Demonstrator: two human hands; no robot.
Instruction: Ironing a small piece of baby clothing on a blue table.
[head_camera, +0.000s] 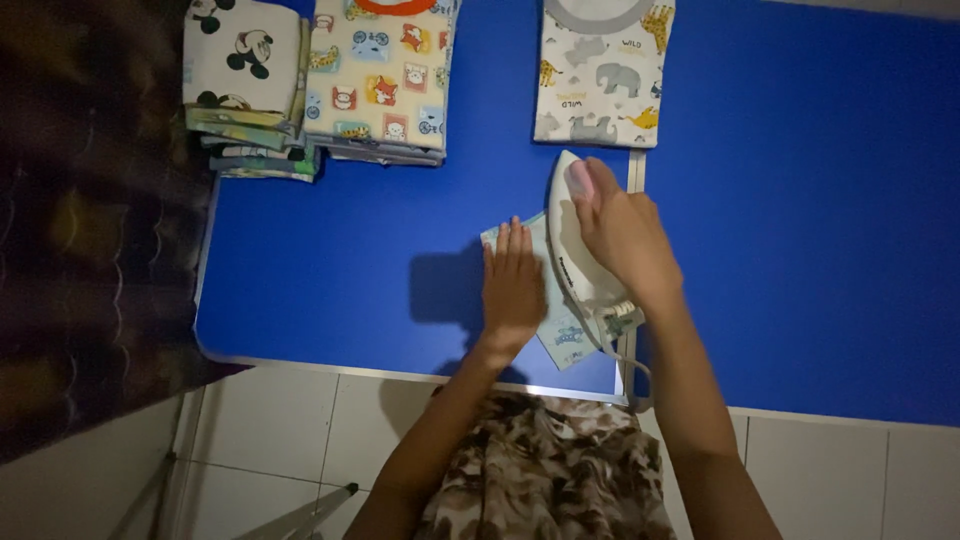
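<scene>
A blue table (330, 270) fills most of the view, with a second blue surface (800, 200) butted against it on the right; a pale seam runs between them. Pale floor tiles (280, 430) lie along the near edge, and a dark patterned cloth (90, 200) hangs at the far left.

At the far edge sit three lots of folded printed clothes: a left stack (250, 90) of several pieces with a cartoon-mouse print on top, a middle stack (385, 75) with small square pictures, and a single piece with animals (600, 75) on the right, well apart from the others.

Near the seam lies a small pale cloth (560, 335) flat on the table. A white iron (575, 260) stands on it, tip pointing far. The right hand (625, 235) is closed around the iron's handle. The left hand (512, 285) lies flat, fingers straight and together, pressing the cloth just left of the iron. No containers show.
</scene>
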